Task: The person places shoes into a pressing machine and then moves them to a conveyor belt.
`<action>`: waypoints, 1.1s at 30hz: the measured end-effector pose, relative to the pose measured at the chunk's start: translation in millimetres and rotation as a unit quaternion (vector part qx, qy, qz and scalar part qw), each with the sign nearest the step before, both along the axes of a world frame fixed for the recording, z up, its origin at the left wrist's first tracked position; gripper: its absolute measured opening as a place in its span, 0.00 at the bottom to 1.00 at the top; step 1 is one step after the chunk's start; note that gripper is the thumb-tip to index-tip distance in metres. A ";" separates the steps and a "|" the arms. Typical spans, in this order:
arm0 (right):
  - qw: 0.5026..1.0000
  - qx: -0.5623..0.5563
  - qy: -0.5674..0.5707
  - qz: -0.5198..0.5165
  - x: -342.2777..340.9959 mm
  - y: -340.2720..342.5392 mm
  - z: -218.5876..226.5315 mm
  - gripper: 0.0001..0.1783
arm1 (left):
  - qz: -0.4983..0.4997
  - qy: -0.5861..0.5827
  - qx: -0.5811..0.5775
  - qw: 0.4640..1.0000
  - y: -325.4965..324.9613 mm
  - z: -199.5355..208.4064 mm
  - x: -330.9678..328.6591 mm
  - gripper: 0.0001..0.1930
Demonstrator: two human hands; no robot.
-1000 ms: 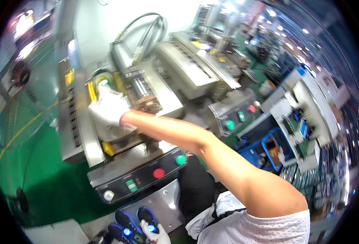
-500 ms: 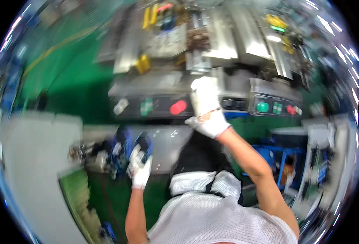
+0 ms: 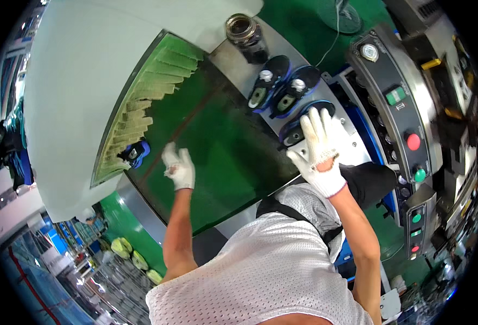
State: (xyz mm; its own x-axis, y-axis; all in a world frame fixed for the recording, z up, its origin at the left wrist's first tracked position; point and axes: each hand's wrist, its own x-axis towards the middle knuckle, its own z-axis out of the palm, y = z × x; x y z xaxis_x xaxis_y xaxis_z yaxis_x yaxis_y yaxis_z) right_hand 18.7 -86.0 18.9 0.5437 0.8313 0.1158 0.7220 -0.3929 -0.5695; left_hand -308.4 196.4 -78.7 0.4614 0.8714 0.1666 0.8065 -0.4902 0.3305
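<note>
My left hand (image 3: 180,169), in a white knit glove, is over the green conveyor belt (image 3: 223,146) with its fingers apart and nothing in it. Left of it, a small black and blue shoe (image 3: 136,154) sits at the green strip curtain (image 3: 136,116). My right hand (image 3: 321,149), gloved the same way, stretches its fingers across another dark shoe (image 3: 291,134) on the metal ledge; whether it touches cannot be told. Farther along the ledge, two similar shoes (image 3: 296,92) lie side by side, each with something pale on top.
A glass jar (image 3: 243,33) with dark contents stands at the ledge's far end. To the right is a control panel (image 3: 399,103) with green and red buttons. A large white machine housing (image 3: 71,92) fills the left. A fan (image 3: 341,16) stands beyond the ledge.
The view has swung left, from the machine with the buttons to the belt. My left hand has left the shoes on the ledge; my right hand has come from the panel to a shoe.
</note>
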 end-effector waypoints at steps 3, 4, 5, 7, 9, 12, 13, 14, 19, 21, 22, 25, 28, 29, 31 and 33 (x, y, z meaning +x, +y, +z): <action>0.999 0.001 -0.036 0.019 1.2 55.2 -22.5 0.50 | 0.161 0.080 0.125 0.976 86.0 -10.1 -113.8 0.27; 0.998 -0.022 -0.051 0.011 4.1 65.8 -31.3 0.49 | 0.210 0.118 0.144 0.960 110.6 -10.8 -137.1 0.28; 0.991 -0.058 -0.118 0.024 12.3 68.3 -43.1 0.47 | 0.297 0.175 0.019 0.938 131.7 0.9 -118.1 0.29; 0.989 -0.051 -0.133 0.026 11.5 75.8 -47.6 0.44 | 0.342 0.213 -0.037 0.914 176.3 12.2 -141.6 0.31; 0.990 -0.041 -0.132 0.026 9.8 76.8 -50.6 0.40 | 0.297 0.184 -0.003 0.937 213.7 0.7 -197.2 0.31; 0.990 -0.085 -0.096 0.054 19.5 75.0 -47.7 0.35 | 0.290 0.111 -0.104 0.945 236.0 -15.6 -212.5 0.32; 0.990 -0.076 -0.110 0.045 18.5 73.4 -52.5 0.35 | 0.304 0.069 -0.116 0.943 239.6 -20.1 -218.9 0.31; 0.989 -0.071 -0.121 0.037 16.0 69.2 -58.5 0.35 | 0.319 0.032 -0.131 0.938 244.5 -27.5 -213.7 0.31; 0.995 -0.039 -0.084 0.035 14.2 60.1 -65.1 0.36 | 0.376 0.184 0.003 0.908 230.9 -27.9 -203.0 0.27; 0.995 -0.039 -0.090 0.027 11.1 55.4 -68.4 0.36 | 0.337 0.212 0.043 0.916 218.4 -36.6 -199.4 0.25; 0.995 -0.034 -0.095 0.027 10.8 58.0 -67.8 0.36 | 0.322 0.224 0.066 0.918 212.1 -37.9 -197.0 0.25; 0.994 -0.041 -0.097 0.024 9.6 58.8 -67.8 0.36 | 0.153 0.294 0.051 0.942 154.5 -28.3 -138.6 0.18; 0.993 -0.040 -0.106 0.024 7.1 61.0 -72.5 0.36 | 0.034 0.088 -0.009 0.995 100.6 -26.1 -82.4 0.15; 0.994 -0.034 -0.100 0.023 7.8 60.2 -75.1 0.37 | 0.015 0.041 -0.028 0.999 73.7 -19.0 -51.6 0.15; 0.996 -0.007 -0.090 0.020 9.5 56.8 -72.2 0.37 | -0.018 -0.004 -0.060 0.998 27.1 -3.0 2.7 0.14; 0.998 0.028 -0.049 0.020 11.2 53.7 -63.9 0.42 | -0.053 0.014 -0.105 0.993 19.0 12.5 31.5 0.12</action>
State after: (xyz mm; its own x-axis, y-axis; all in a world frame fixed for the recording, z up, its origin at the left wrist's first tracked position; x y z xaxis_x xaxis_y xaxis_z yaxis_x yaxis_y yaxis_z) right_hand 30.0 -32.3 -45.0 0.4944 0.8429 0.2124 0.7892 -0.3329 -0.5161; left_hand -276.9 215.5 -66.2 0.5535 0.8324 -0.0267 0.7646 -0.4952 0.4125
